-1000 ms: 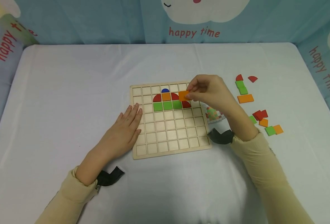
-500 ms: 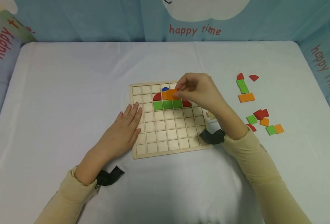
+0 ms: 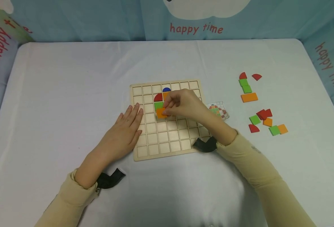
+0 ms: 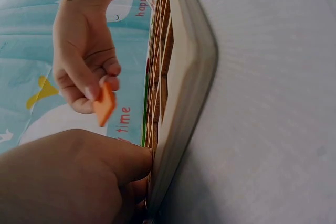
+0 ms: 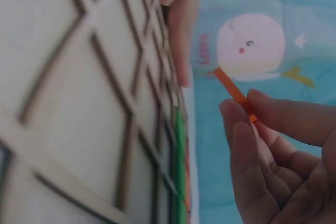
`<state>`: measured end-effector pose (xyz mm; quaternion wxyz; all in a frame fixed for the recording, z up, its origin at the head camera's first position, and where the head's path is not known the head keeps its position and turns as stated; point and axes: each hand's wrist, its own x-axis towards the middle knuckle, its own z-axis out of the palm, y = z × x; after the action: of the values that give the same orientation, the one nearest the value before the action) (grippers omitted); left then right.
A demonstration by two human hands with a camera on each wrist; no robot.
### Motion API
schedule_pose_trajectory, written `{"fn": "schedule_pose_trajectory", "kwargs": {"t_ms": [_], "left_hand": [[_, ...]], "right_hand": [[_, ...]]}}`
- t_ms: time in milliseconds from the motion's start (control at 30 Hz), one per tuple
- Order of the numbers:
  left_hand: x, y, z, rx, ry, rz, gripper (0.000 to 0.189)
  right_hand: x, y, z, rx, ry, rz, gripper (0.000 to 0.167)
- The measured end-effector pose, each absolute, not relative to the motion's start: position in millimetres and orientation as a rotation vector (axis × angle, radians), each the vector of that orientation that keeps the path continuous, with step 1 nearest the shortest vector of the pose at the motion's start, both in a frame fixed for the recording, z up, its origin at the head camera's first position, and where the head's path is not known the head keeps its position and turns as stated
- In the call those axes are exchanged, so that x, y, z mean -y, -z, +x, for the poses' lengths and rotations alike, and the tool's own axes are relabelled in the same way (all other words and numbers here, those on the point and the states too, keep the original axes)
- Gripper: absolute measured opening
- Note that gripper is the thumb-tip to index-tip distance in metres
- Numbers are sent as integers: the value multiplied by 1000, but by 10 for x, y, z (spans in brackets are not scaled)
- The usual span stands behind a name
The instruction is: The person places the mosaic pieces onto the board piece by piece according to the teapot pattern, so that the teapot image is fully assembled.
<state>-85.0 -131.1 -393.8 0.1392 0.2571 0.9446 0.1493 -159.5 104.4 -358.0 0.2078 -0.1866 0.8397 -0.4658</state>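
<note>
A wooden grid board (image 3: 147, 157) lies in the middle of the table. My left hand (image 3: 121, 134) rests flat with straight fingers on its left edge. Between thumb and fingertips my right hand (image 3: 185, 104) pinches an orange square tile (image 3: 161, 113), held over the grid just below a green tile (image 3: 158, 106). The right wrist view shows that orange tile (image 5: 233, 92) edge-on, raised off the board. Set in the upper cells are a blue half-round tile (image 3: 166, 90), a red quarter-round tile (image 3: 158, 97) and an orange tile (image 3: 165, 95). My right hand hides other tiles in those rows.
A small printed pattern card (image 3: 222, 110) lies at the board's right side. Farther right are loose tiles: an orange rectangle (image 3: 249, 97), a green square (image 3: 255, 119), a red quarter-round (image 3: 253, 128) and several others. A blue printed curtain (image 3: 99, 22) stands behind the table.
My right hand has carried the orange tile left and toward me across the board, from the upper right cells to below the green tile. My left hand has stayed on the board's edge.
</note>
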Motion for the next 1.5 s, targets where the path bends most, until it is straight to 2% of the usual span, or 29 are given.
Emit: {"fn": "schedule_pose_trajectory", "kwargs": {"t_ms": [1033, 1267, 1500], "left_hand": [[1307, 3945, -858, -2734, -447, 758, 59], [1319, 3959, -855, -2730, -450, 757, 59], [1324, 3952, -856, -2733, -451, 758, 59]], "right_hand": [[-1063, 3695, -1649, -2374, 1112, -546, 8], [-1316, 3619, -1716, -2414, 1170, -429, 13], [-1841, 3607, -1841, -2590, 1201, -184, 15]]}}
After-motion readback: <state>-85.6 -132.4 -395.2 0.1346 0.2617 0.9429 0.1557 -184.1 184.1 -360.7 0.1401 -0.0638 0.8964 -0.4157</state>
